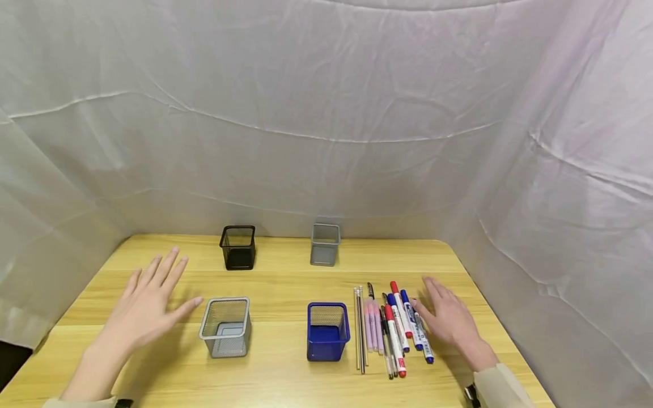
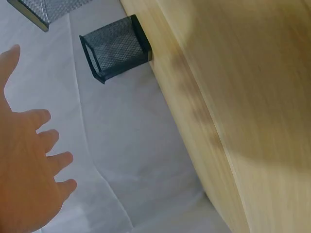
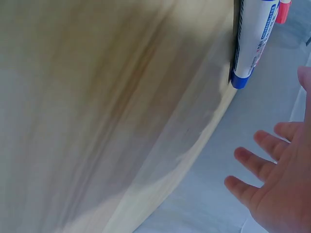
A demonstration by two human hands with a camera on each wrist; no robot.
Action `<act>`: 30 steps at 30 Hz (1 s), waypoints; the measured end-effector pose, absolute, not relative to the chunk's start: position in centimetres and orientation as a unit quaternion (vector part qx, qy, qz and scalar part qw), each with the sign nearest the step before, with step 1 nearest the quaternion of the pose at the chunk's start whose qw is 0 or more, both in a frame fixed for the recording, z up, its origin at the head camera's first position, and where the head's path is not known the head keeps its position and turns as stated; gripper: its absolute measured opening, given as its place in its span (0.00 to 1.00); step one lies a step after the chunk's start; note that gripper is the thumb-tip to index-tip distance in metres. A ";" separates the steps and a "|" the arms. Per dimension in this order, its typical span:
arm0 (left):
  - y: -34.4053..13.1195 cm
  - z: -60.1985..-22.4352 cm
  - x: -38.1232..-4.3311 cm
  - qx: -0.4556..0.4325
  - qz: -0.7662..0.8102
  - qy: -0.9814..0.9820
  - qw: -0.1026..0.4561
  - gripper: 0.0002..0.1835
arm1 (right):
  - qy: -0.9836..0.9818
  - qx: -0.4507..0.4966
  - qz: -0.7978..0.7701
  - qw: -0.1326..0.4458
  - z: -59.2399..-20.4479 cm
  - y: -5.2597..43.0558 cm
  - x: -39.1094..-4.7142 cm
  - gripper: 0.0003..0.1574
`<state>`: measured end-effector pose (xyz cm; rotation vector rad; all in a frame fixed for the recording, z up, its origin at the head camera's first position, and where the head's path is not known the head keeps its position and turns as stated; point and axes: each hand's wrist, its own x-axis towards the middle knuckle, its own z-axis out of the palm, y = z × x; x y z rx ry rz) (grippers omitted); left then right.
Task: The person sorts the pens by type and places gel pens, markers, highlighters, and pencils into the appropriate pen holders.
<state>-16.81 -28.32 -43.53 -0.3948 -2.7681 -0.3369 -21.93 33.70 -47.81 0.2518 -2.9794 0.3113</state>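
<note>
My left hand (image 1: 148,309) hovers over the table's left side, fingers spread, just left of a silver mesh pen holder (image 1: 227,327). On the right, my right hand (image 1: 451,317) is beside a group of pens, its thumb close to the blue-capped markers (image 1: 411,320); whether it touches them I cannot tell. Red-capped markers (image 1: 395,340), pink pens (image 1: 373,326), black pens (image 1: 386,343) and thin pencils (image 1: 360,328) lie side by side there. A blue mesh pen holder (image 1: 328,332) stands left of them. In the right wrist view, a blue-and-white marker (image 3: 252,41) shows near the fingers.
At the back of the wooden table (image 1: 278,289) stand a black mesh pen holder (image 1: 238,248) and a grey one (image 1: 325,245). Pale cloth (image 1: 326,124) hangs behind the table and along both sides.
</note>
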 end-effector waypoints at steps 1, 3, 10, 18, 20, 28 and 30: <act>-28.2 -43.5 -16.6 -0.141 -0.116 -0.970 0.163 0.52 | -0.989 0.084 0.105 0.066 -47.8 33.7 -21.8 0.52; -28.0 -43.4 -16.2 -0.146 -0.113 -0.969 0.165 0.53 | -0.988 0.086 0.106 0.067 -47.8 33.7 -21.6 0.51; -27.2 -43.2 -15.0 -0.163 -0.118 -0.965 0.166 0.53 | -0.986 0.108 0.116 0.061 -48.0 33.8 -20.8 0.49; -25.8 -43.2 -14.0 -0.183 -0.124 -0.964 0.148 0.52 | -0.982 0.117 0.139 0.042 -48.7 34.0 -20.2 0.45; -25.5 -43.2 -13.9 -0.187 -0.126 -0.964 0.143 0.52 | -0.983 0.115 0.141 0.038 -48.8 34.0 -20.1 0.43; -24.3 -43.5 -13.7 -0.203 -0.124 -0.962 0.134 0.51 | -0.984 0.111 0.139 0.020 -49.0 34.0 -20.0 0.37; -24.1 -43.7 -13.6 -0.204 -0.124 -0.962 0.130 0.51 | -0.984 0.109 0.141 0.014 -49.0 33.9 -20.0 0.36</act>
